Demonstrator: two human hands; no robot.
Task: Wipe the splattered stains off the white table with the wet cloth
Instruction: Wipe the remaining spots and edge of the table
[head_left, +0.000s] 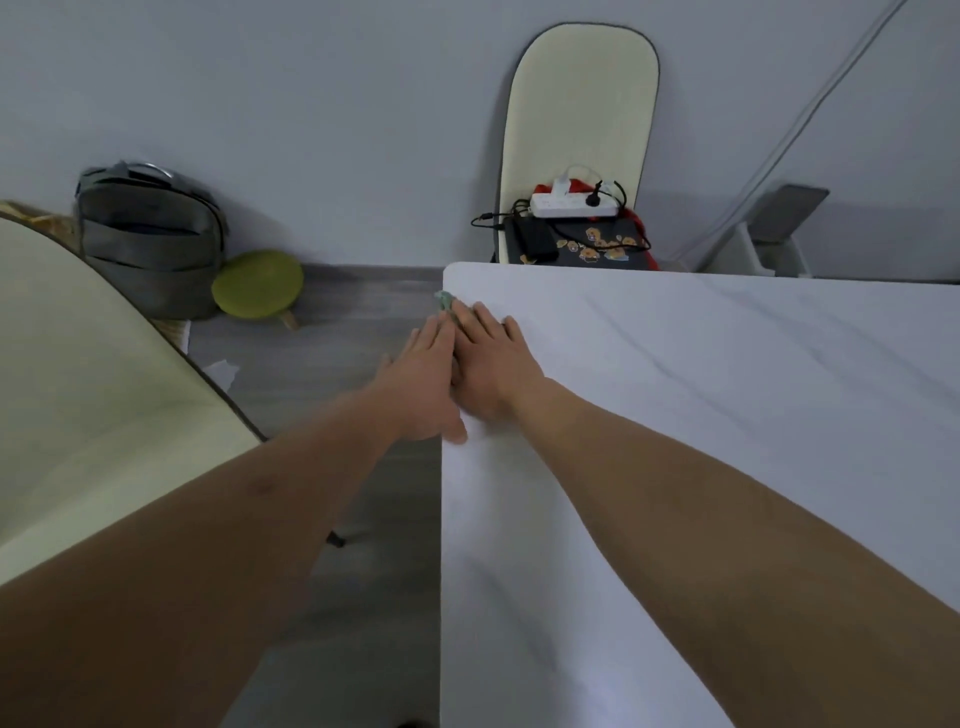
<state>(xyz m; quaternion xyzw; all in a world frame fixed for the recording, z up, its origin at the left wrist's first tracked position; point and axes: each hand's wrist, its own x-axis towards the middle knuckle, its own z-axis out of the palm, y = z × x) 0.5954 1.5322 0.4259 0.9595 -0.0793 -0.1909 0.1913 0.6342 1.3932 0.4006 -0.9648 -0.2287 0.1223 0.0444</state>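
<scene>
The white table (701, 415) with faint grey veining fills the right half of the view. A small greenish cloth (445, 302) peeks out at the table's far left corner, mostly hidden under my fingers. My right hand (488, 358) lies flat on the table with straight fingers pressing on the cloth. My left hand (421, 384) reaches along the table's left edge beside the right hand, fingers straight, its fingertips near the cloth. No stains show on the visible surface.
A cream chair (582, 130) behind the table holds a power strip (574, 204), cables and a dark bag. A grey backpack (150, 244) and a green round cushion (257, 283) sit on the grey floor at left. Another cream chair (93, 374) stands near left.
</scene>
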